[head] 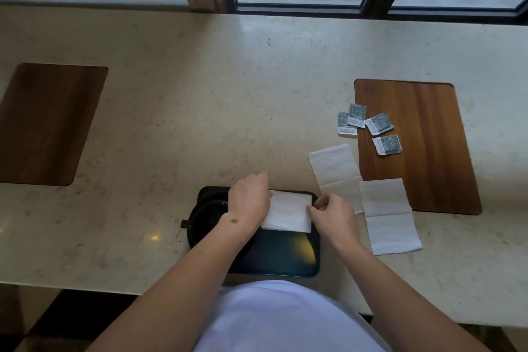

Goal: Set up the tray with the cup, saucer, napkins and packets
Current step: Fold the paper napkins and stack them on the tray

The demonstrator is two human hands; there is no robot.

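Note:
A black tray (285, 254) lies at the counter's near edge. On its left part stands a black cup on a black saucer (205, 217), partly hidden by my left arm. A folded white napkin (288, 213) lies across the tray's far right part. My left hand (248, 197) holds the napkin's left edge, and my right hand (331, 214) pinches its right edge. Two unfolded napkins (334, 168) (391, 220) lie on the counter to the right of the tray. Several grey packets (368, 126) lie beyond them.
A wooden inlay (417, 146) sits in the marble counter (200, 111) at the right, under two of the packets. Another wooden inlay (48, 123) is at the left. A dark-framed window (371, 6) runs along the counter's far edge.

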